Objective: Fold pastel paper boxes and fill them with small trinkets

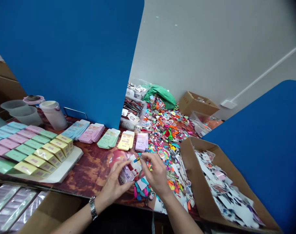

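Note:
My left hand (115, 179), with a metal watch at the wrist, is wrapped round a small purple printed box (125, 175). The box is tilted and its top stands open, with something white and red showing at the mouth. Just above that opening, my right hand (157, 174) pinches a small blue and yellow trinket (137, 159), too small to name more closely. Under and beside my right hand lies a heap of colourful small trinkets (168, 133). Beyond the hands, flat purple boxes (141, 144) and flat yellow boxes (125, 140) lie in stacks.
Filled boxes (46, 157) stand in coloured rows on a white tray (73, 162) at left. Behind them are a lidded jug (53, 115) and plastic tubs. A cardboard box (194, 177) of stickers stands at right. Blue partitions (72, 58) rise on both sides.

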Tool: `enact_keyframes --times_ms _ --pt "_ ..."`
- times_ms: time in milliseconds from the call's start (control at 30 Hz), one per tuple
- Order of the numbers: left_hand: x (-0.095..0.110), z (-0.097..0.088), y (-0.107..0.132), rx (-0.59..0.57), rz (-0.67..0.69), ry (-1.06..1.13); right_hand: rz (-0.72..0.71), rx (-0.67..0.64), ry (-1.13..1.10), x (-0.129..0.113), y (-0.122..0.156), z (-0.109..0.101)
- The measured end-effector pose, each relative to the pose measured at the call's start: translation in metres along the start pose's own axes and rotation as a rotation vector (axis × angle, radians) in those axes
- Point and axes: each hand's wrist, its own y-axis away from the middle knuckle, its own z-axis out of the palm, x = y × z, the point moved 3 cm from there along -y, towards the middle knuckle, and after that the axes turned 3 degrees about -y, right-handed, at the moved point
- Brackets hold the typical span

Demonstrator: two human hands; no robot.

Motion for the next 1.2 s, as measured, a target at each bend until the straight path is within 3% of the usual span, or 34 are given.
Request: enact_keyframes --times_ms 100,267,500,600,800,967,1200 --pt "-0.002 0.008 0.0 0.031 0.024 -0.029 -0.056 0.008 0.057 -0.002 0.004 0.014" --pt "-0.003 0.01 -0.003 0.05 0.013 -0.075 -0.156 -0.143 0.02 -0.003 0.008 0.023" --pt "0.004 0.0 -0.003 0.022 0.124 -0.191 0.045 -0.289 -0.044 0.008 0.012 0.014" --pt "0.004 0.001 0.002 0.001 0.165 -0.239 0.048 -0.346 -0.026 0.006 0.014 0.018" --pt "0.007 -0.002 0.005 0.031 0.177 -0.252 0.056 -0.298 -0.071 0.005 0.017 0.016" --pt "0.012 0.002 0.006 -0.044 0.198 -0.227 0.035 -0.428 -0.083 0.002 0.017 0.019" --pt "-0.002 -0.006 -0.003 0.012 0.162 -0.219 0.117 -0.378 -0.19 0.003 0.018 0.013"
